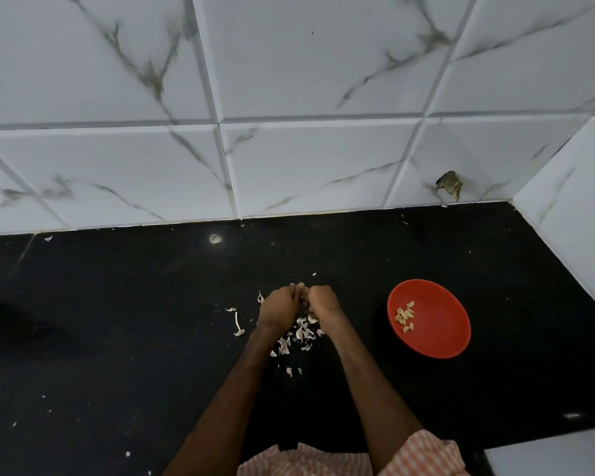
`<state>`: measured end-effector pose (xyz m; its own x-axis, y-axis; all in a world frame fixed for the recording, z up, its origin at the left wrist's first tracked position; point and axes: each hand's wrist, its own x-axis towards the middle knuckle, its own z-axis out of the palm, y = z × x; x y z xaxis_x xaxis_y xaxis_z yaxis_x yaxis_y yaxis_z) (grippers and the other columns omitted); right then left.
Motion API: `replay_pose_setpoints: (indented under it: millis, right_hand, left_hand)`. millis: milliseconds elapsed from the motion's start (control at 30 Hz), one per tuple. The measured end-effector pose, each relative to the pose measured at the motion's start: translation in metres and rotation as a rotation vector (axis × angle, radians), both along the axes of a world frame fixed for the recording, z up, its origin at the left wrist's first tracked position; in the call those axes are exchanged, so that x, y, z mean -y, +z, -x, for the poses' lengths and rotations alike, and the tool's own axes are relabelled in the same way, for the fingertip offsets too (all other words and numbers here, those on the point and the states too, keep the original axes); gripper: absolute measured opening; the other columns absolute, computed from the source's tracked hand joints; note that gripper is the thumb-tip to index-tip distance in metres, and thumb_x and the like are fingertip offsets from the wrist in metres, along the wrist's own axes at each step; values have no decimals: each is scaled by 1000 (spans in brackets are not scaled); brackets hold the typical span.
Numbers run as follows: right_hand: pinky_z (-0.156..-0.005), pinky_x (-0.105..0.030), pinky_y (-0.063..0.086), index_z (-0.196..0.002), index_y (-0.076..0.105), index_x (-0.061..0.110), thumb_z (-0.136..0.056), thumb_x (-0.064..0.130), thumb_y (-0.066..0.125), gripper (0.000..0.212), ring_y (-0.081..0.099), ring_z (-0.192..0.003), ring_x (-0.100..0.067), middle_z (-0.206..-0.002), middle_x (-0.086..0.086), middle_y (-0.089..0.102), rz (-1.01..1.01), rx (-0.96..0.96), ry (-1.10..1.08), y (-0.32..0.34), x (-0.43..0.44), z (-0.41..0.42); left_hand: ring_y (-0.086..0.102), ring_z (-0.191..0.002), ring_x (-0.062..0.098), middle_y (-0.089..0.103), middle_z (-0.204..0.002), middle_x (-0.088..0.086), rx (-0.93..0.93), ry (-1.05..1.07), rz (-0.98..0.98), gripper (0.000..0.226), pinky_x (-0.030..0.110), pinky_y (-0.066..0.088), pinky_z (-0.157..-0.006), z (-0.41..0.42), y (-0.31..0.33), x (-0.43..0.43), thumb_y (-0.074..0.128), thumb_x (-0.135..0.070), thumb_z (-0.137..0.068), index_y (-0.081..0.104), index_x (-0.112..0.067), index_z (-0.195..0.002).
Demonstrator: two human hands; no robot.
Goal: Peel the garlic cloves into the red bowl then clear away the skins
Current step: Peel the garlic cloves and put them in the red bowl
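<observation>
Well right of right grip [323, 302] sits red bowl [440, 338].

The light is soft and a bit dim. The white wall tiles [306, 63] are the brightest part. The black counter [117, 321] is very dark, and its far left side fades into shadow. One small dot of glare [215, 238] shines on the counter near the wall, and another glint [572, 415] sits low on the right. My left hand [279, 309] and right hand [325, 304] look dark and a little fuzzy, so I cannot see what my fingers hold. The red bowl [440, 324] looks clear and bright. The tile lines bend and lean near the edges, and the upper left tiles look smeared.
</observation>
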<state>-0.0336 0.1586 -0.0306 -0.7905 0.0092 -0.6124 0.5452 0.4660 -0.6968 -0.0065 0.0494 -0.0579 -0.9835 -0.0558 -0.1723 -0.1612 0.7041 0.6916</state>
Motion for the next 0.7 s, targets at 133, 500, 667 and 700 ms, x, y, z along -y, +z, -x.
replay_pose_setpoints:
  millis: [133,500,667,700]
  right_hand:
    - [-34,-19,21,-64,51,14,-94,7,41,32,27,-35,-6,-56,2,38,261,140,-251,4,-2,-3]
    - [-57,-35,38,-68,61,7,-101,20,51,36,43,-53,-12,-57,0,48,85,-358,-5,-2,9,1]
    - [-50,-29,37,-68,57,9,-103,21,49,38,44,-50,-10,-58,0,51,-113,-647,218,-5,5,-5]
    - [-49,-22,33,-69,55,13,-104,23,49,36,43,-49,-6,-58,4,50,-155,-680,287,-2,4,-7]
  left_hand:
    - [61,-83,25,64,-91,6,-79,-86,141,27,39,48,-72,-4,8,0,35,-30,-106,53,-15,-93]
    - [55,-65,16,60,-67,-1,-16,310,-220,44,34,41,-64,7,15,-5,41,-33,-105,63,-13,-72]
    - [50,-61,17,57,-57,1,198,481,-727,40,32,40,-63,10,10,-2,51,-25,-100,67,-7,-68]
    - [52,-65,19,60,-62,4,240,489,-788,39,34,41,-66,10,8,0,52,-26,-100,69,-6,-71]
